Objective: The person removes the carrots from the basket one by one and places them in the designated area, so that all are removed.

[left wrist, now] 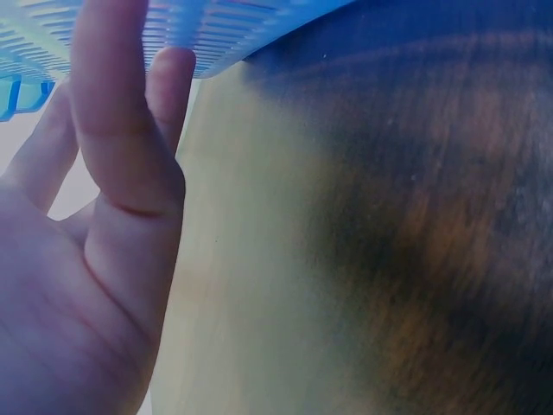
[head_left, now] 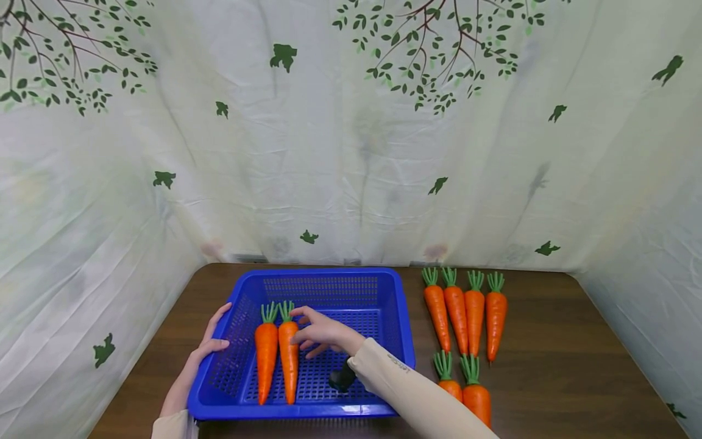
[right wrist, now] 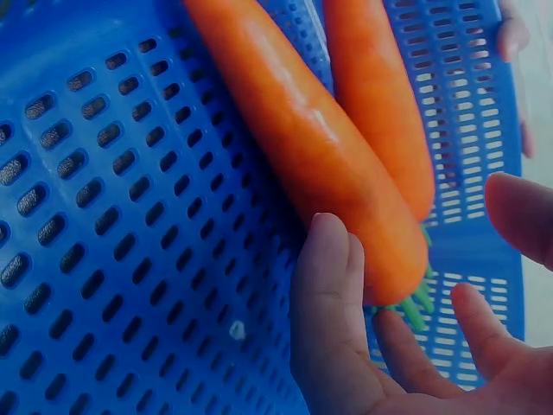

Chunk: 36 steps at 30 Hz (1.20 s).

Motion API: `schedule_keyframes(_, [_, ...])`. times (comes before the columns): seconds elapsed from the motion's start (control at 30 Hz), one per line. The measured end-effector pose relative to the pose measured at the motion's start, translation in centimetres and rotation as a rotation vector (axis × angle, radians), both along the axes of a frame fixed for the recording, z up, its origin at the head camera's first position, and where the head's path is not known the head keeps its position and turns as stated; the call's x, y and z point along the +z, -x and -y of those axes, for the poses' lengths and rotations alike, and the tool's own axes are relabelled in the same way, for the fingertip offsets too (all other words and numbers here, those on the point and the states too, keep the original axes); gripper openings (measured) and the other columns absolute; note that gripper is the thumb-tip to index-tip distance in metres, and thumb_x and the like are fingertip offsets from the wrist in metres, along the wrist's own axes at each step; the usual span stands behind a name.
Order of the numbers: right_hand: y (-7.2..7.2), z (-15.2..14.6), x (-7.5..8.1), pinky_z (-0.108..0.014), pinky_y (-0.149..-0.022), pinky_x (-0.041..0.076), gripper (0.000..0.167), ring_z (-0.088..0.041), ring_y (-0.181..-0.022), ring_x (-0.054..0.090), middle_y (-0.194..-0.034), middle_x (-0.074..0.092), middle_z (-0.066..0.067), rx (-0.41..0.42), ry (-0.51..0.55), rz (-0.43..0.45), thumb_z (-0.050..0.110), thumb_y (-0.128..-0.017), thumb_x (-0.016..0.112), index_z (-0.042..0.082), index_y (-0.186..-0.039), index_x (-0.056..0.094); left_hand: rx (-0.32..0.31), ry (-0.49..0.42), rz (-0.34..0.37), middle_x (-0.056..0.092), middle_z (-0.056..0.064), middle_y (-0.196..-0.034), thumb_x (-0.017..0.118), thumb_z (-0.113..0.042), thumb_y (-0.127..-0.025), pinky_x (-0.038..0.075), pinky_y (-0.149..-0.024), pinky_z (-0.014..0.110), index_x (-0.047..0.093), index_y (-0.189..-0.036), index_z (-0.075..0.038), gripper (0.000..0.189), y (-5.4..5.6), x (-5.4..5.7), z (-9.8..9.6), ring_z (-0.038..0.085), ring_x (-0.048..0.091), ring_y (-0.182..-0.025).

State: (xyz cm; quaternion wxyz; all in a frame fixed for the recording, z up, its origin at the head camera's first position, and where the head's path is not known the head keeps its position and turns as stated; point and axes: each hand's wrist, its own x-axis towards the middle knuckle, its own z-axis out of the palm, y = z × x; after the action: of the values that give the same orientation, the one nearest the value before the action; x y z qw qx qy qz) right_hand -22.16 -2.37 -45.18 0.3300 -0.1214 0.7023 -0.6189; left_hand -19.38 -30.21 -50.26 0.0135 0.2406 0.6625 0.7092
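A blue plastic basket [head_left: 404, 317] with slotted walls sits on the table's left half. Two orange carrots with green tops lie side by side inside it, a left carrot [head_left: 265, 356] and a right carrot [head_left: 287, 360]. Over the right one hovers my right hand [head_left: 325, 332], fingers spread loosely around its upper end. In the right wrist view, fingertips [right wrist: 324, 238] are right beside that carrot [right wrist: 320, 138], and the thumb stands apart. My left hand [head_left: 189, 369] rests against the basket's left side, its fingers fairly straight, thumb at the rim.
On the brown table [head_left: 554, 366], right of the basket, several more carrots [head_left: 496, 320] lie in a row, tops toward the back. Two others, including a near carrot [head_left: 477, 402], lie closer, partly behind my right sleeve [head_left: 417, 390]. A leaf-patterned curtain [head_left: 351, 183] encloses the table.
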Motion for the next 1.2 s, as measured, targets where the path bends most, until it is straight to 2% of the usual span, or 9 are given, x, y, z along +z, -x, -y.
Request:
schedule_keyframes(0.27, [0.2,0.4,-0.3,-0.052,-0.074,0.051,0.063,-0.035,-0.090,0.059,-0.128,0.045,-0.010,0.014,-0.028,0.022,0.000,-0.083,0.064,0.013,-0.140,0.042,0.012,0.013,-0.017,0.035,-0.014,-0.132,0.031,0.001,-0.081,0.036,-0.087,0.018,0.030,-0.146,-0.038,0.076,0.1,0.1,-0.1,0.001,0.043,-0.113])
schedule_keyframes(0.57, [0.4,1.2,-0.9,-0.049,-0.072,0.052,0.065,-0.030,-0.080,0.060,-0.124,0.047,-0.006,0.049,-0.077,-0.029,0.001,-0.081,0.065,0.013,-0.141,0.044,0.027,0.021,0.009,0.037,-0.015,-0.130,0.033,0.000,-0.081,0.038,-0.086,0.019,0.031,-0.144,-0.039,0.075,0.0,0.2,0.0,0.002,0.044,-0.111])
schedule_keyframes(0.8, [0.0,1.5,-1.1,-0.050,-0.075,0.051,0.068,-0.031,-0.082,0.060,-0.122,0.049,-0.011,0.077,-0.114,-0.068,0.000,-0.080,0.065,0.013,-0.143,0.042,-0.027,-0.016,-0.041,0.039,-0.015,-0.130,0.033,0.002,-0.080,0.038,-0.086,0.018,0.033,-0.144,-0.038,0.076,0.4,-0.1,0.1,0.002,0.045,-0.112])
schedule_keyframes(0.9, [0.0,1.6,-1.2,-0.048,-0.072,0.052,0.066,-0.030,-0.078,0.060,-0.123,0.044,-0.011,0.060,-0.123,-0.079,-0.001,-0.079,0.066,0.013,-0.140,0.045,-0.031,-0.016,-0.028,0.039,-0.015,-0.130,0.033,0.002,-0.081,0.038,-0.086,0.018,0.032,-0.145,-0.038,0.075,0.3,0.0,0.1,0.002,0.045,-0.112])
schedule_keyframes(1.03, [0.0,1.7,-1.5,-0.044,-0.066,0.054,0.062,-0.026,-0.067,0.058,-0.121,0.037,-0.011,-0.005,-0.119,-0.087,-0.005,-0.075,0.069,0.012,-0.132,0.052,-0.005,0.003,0.010,0.037,-0.014,-0.130,0.032,0.001,-0.081,0.038,-0.086,0.019,0.030,-0.145,-0.038,0.075,0.0,0.1,0.0,0.002,0.044,-0.112])
schedule_keyframes(1.2, [0.0,1.8,-1.5,-0.041,-0.061,0.054,0.058,-0.023,-0.062,0.058,-0.117,0.036,-0.010,-0.061,-0.105,-0.094,-0.007,-0.071,0.071,0.013,-0.123,0.055,0.014,0.021,0.023,0.035,-0.013,-0.132,0.032,0.000,-0.082,0.037,-0.087,0.019,0.027,-0.147,-0.036,0.075,-0.2,0.2,0.0,0.002,0.043,-0.113])
